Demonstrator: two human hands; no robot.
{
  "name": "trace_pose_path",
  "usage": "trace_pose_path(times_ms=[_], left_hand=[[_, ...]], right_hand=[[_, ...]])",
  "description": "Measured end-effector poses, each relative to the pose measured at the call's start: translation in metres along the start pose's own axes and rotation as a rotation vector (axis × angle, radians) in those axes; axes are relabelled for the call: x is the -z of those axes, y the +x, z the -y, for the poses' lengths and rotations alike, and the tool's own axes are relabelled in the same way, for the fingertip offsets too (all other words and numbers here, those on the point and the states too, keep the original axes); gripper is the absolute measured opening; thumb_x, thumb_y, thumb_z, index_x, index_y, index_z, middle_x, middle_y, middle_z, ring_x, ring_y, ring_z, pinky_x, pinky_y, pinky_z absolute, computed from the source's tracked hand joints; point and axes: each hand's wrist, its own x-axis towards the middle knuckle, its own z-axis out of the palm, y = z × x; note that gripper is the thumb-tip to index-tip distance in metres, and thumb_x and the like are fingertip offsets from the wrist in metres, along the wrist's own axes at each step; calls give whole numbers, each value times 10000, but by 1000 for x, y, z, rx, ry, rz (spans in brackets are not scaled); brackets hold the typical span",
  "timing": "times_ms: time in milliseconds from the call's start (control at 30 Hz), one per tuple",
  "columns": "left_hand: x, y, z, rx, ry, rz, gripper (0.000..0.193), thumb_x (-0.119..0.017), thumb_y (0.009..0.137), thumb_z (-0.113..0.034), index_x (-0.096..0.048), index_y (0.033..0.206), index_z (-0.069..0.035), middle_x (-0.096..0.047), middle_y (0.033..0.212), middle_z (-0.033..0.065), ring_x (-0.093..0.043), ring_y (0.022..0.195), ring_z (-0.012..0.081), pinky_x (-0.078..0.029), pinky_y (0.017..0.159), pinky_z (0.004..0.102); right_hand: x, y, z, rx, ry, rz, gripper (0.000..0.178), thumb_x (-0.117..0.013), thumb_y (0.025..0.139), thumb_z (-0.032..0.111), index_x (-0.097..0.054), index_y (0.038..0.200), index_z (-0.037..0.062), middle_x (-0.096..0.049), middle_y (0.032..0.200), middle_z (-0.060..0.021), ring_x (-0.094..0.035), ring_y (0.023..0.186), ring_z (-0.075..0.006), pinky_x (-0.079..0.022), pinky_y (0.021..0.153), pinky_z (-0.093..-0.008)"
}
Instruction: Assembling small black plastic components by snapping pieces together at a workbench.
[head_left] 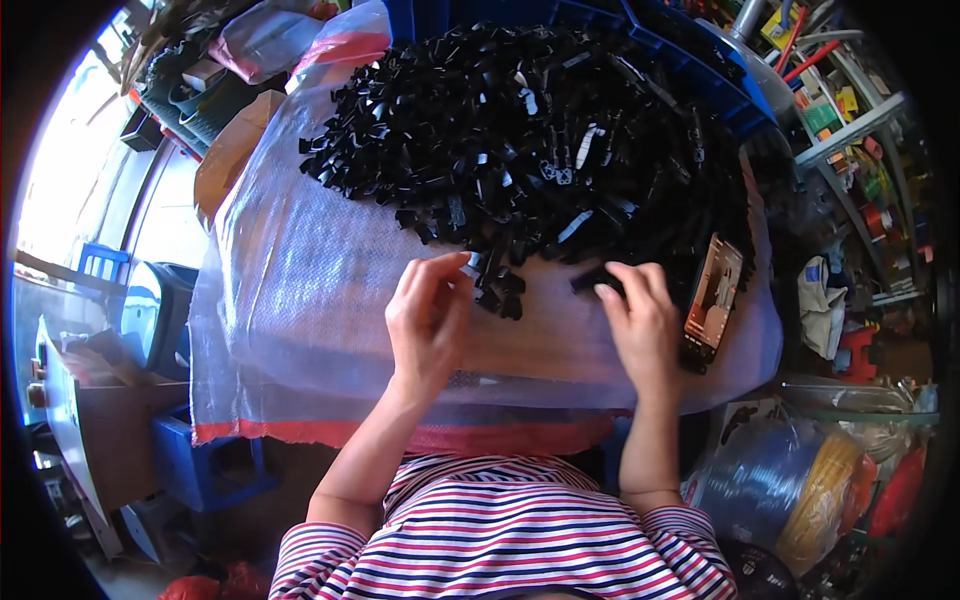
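A large heap of small black plastic clip-like pieces [470,130] covers the far half of a table spread with a white woven plastic sheet [310,270]. My left hand [428,318] is at the heap's near edge, fingers curled and thumb against the index finger. A pale glint shows at its fingertips; what they hold is hard to make out. A small clump of black pieces [500,290] lies right beside them. My right hand [645,318] pinches a short black plastic piece [592,280] between thumb and fingers, just in front of the heap.
A phone with a lit screen [715,300] leans at the table's right side. Blue plastic bins [690,50] stand behind the heap. A blue stool [205,465] is at the lower left, wrapped coils [780,490] at the lower right, and a crowded metal rack [850,130] at the far right.
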Motion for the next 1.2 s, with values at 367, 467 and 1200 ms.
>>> trace_pose_path(times_ms=[367,467,1200], left_hand=[[5,2,-5,-223,400,101,332,-593,744,-44,-546,1073,-52,-534,909,117,-530,809,291,-449,665,370],[5,15,-2,-262,491,168,334,-565,733,-22,-556,1065,-58,-528,930,114,-524,838,290,-448,686,381],[24,28,18,89,-74,47,256,-561,767,79,-570,1005,-14,-588,842,31,-561,744,92,-441,684,214]], right_hand=[[-13,-7,18,149,19,-148,161,-642,752,60,-606,907,36,-512,835,-97,-543,745,-257,-448,635,-334],[-20,-3,36,182,38,-196,189,-650,738,55,-627,925,57,-504,834,-77,-519,764,-238,-440,660,-327],[-66,22,63,352,3,-71,172,-645,732,128,-579,890,114,-475,775,-34,-471,763,-220,-363,653,-346]])
